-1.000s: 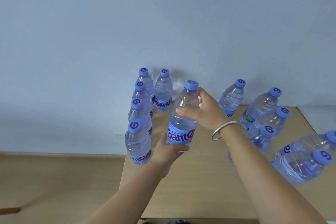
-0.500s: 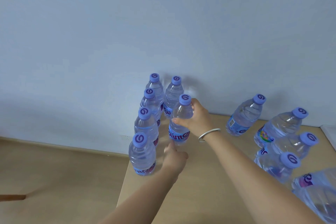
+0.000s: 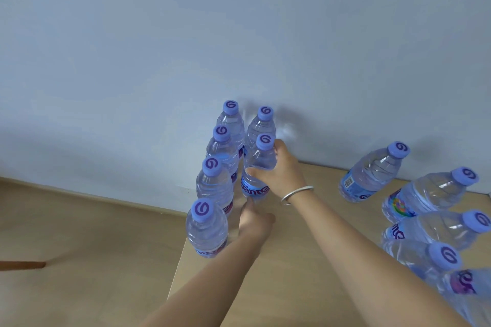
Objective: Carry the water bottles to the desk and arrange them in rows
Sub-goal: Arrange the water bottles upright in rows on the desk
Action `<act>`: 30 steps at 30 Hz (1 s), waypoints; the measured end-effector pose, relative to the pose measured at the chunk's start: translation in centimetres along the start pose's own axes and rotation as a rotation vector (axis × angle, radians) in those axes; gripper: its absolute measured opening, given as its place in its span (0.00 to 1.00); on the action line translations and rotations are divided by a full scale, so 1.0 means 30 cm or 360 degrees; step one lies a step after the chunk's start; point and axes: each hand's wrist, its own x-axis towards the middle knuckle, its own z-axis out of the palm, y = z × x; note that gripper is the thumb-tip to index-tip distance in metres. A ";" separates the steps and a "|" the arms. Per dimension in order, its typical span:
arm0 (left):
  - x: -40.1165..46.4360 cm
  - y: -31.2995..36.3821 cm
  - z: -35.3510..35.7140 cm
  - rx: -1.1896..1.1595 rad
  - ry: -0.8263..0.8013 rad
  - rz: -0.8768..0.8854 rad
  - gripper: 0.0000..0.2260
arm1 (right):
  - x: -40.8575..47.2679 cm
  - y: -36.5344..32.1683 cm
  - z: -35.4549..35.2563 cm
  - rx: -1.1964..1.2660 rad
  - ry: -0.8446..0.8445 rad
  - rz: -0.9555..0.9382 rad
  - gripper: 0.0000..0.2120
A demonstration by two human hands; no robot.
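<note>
From my feed this looks like a plain office or study room: a light wood desk pushed against a bare pale blue-grey wall, wood-look floor to the left, and many identical water bottles standing on the desk.

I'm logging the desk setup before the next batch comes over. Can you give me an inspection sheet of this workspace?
Surface: light wood desk against the wall.
Job's things: four bottles in the left row; second row begun, back bottle, held bottle in front; loose bottles at right.
Clutter: nothing seen.
Grip: right hand grips the held bottle; left hand touches its base.
Cables: nothing seen.
Surroundings: pale wall, wood floor.
</note>
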 end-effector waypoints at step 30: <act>0.032 0.025 0.000 -0.0129 -0.0013 -0.0008 0.34 | 0.027 0.014 0.035 -0.0052 0.0055 -0.0130 0.32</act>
